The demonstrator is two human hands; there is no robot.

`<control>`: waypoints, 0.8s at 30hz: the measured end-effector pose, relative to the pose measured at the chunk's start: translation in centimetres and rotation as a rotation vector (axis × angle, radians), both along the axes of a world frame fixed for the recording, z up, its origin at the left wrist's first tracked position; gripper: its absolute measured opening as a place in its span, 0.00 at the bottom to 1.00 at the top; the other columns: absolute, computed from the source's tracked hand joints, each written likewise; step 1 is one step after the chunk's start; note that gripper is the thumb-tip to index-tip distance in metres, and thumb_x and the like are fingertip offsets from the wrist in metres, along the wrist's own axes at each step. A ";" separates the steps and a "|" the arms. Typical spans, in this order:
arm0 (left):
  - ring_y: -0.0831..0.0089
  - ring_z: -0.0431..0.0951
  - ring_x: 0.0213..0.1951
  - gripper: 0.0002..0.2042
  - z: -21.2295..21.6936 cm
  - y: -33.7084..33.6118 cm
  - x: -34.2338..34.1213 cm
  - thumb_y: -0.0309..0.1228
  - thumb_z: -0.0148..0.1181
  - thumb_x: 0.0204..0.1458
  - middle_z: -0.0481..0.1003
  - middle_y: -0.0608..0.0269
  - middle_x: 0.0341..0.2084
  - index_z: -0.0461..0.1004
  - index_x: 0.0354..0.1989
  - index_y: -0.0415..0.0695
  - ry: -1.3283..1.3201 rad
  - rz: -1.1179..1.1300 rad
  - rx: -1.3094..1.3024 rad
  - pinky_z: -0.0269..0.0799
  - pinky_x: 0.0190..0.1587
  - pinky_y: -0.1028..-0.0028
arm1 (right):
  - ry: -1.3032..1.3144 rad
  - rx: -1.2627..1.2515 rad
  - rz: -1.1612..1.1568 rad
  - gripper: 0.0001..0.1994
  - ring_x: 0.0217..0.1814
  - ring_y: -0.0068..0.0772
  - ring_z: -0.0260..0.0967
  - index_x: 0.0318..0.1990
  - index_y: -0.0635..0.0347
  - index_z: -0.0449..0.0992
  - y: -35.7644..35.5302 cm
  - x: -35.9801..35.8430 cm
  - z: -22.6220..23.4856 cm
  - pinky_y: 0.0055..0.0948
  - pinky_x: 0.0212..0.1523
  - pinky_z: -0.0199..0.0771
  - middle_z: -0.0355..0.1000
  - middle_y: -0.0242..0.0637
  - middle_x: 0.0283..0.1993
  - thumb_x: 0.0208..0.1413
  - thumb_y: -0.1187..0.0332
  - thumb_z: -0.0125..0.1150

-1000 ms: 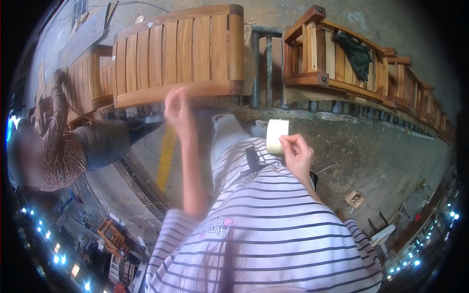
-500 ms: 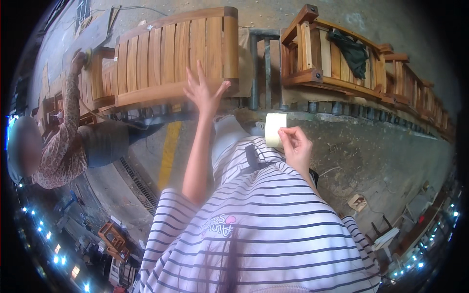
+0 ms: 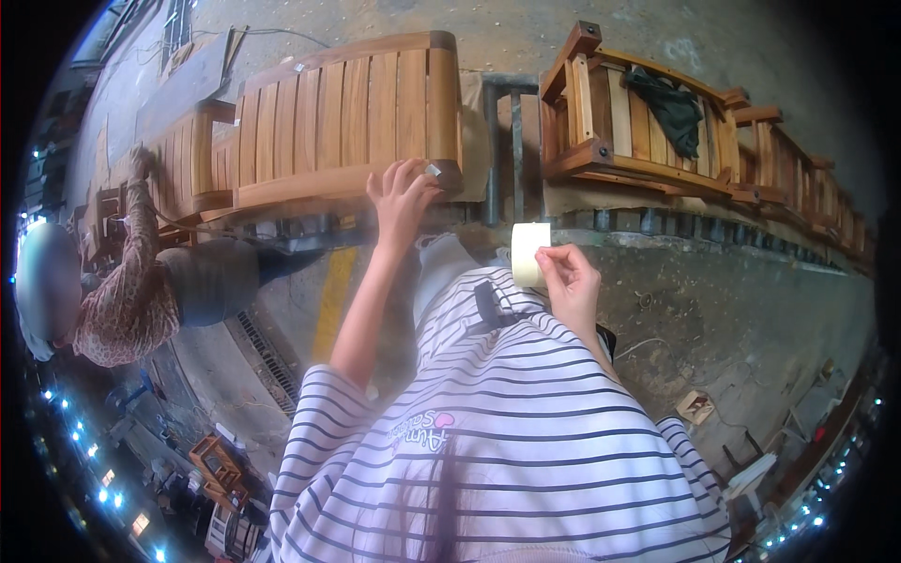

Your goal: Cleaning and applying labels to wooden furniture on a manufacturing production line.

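My right hand (image 3: 572, 281) pinches a wide pale cream roll of tape (image 3: 527, 255) at its right side, in front of my striped shirt. To the left my left hand (image 3: 404, 202) reaches to the near right corner of a slatted wooden bench panel (image 3: 328, 122), fingers loosely bent and apart. By its index finger and thumb is a small whitish piece (image 3: 433, 171) at the corner; it looks to lie on the wood, though contact with the fingers is unclear. Another small whitish piece (image 3: 299, 67) sits on the panel's far rail.
An upturned slatted wooden frame (image 3: 648, 122) with a dark green cloth (image 3: 664, 113) stands at the right, among more wooden furniture. Metal rollers (image 3: 648, 221) run beneath. At the left a co-worker (image 3: 127, 281) reaches to another wooden piece. A floor grate (image 3: 267, 357) lies lower left.
My left hand has gone from widely spread to loosely bent at the panel's corner, and the whitish piece there now shows. The right hand keeps the roll. The co-worker's hand has moved down.
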State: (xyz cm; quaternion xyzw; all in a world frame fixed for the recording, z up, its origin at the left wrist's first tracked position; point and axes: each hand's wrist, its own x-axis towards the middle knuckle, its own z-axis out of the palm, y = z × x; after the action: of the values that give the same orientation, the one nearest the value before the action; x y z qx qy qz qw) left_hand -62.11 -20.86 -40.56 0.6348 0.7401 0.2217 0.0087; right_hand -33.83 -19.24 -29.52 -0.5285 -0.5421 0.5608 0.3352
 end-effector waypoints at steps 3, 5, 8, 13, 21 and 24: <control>0.65 0.63 0.60 0.10 -0.6 0.1 -0.5 0.41 0.61 0.52 0.68 0.71 0.55 0.77 0.42 0.58 0.035 -0.020 0.017 0.40 0.63 0.47 | -0.010 0.021 0.004 0.06 0.35 0.22 0.77 0.37 0.69 0.76 0.0 0.1 -0.4 0.20 0.34 0.74 0.78 0.39 0.32 0.59 0.73 0.62; 0.66 0.65 0.59 0.10 -0.5 0.1 -0.5 0.39 0.64 0.49 0.69 0.72 0.54 0.77 0.40 0.59 0.076 -0.016 0.067 0.43 0.61 0.47 | -0.012 0.009 -0.002 0.06 0.35 0.22 0.77 0.37 0.69 0.76 -0.1 0.4 -0.5 0.20 0.34 0.74 0.78 0.38 0.32 0.59 0.73 0.62; 0.67 0.66 0.57 0.11 -0.7 0.2 -0.3 0.37 0.67 0.45 0.70 0.73 0.52 0.77 0.38 0.59 0.140 -0.013 0.110 0.45 0.59 0.47 | 0.004 0.003 -0.016 0.06 0.34 0.21 0.76 0.37 0.69 0.76 -0.1 0.6 -0.5 0.20 0.34 0.74 0.78 0.38 0.32 0.58 0.73 0.62; 0.66 0.66 0.58 0.10 -0.9 0.2 -0.2 0.37 0.67 0.45 0.71 0.72 0.52 0.77 0.38 0.59 0.153 -0.003 0.090 0.45 0.59 0.46 | -0.023 -0.009 -0.001 0.06 0.34 0.20 0.75 0.37 0.69 0.76 0.1 0.9 -0.3 0.19 0.33 0.73 0.78 0.37 0.32 0.59 0.73 0.62; 0.62 0.65 0.59 0.07 -0.9 -0.1 -0.5 0.37 0.64 0.50 0.71 0.68 0.52 0.79 0.38 0.56 0.049 -0.010 0.047 0.43 0.62 0.47 | -0.026 -0.103 0.020 0.06 0.33 0.19 0.75 0.37 0.69 0.75 -0.3 1.2 -1.2 0.18 0.32 0.72 0.78 0.36 0.30 0.60 0.73 0.61; 0.62 0.65 0.59 0.08 -1.1 0.4 -0.7 0.36 0.64 0.50 0.69 0.68 0.53 0.78 0.39 0.56 0.045 -0.013 0.020 0.43 0.62 0.45 | -0.044 -0.138 0.044 0.06 0.33 0.19 0.75 0.37 0.69 0.75 -0.5 1.1 -1.7 0.19 0.32 0.72 0.77 0.37 0.32 0.60 0.73 0.61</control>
State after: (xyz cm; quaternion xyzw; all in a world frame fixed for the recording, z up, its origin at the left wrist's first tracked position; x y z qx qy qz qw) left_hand -62.83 -20.41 -41.62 0.6447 0.7337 0.2144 -0.0128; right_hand -32.74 -19.78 -31.22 -0.5507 -0.5207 0.5923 0.2735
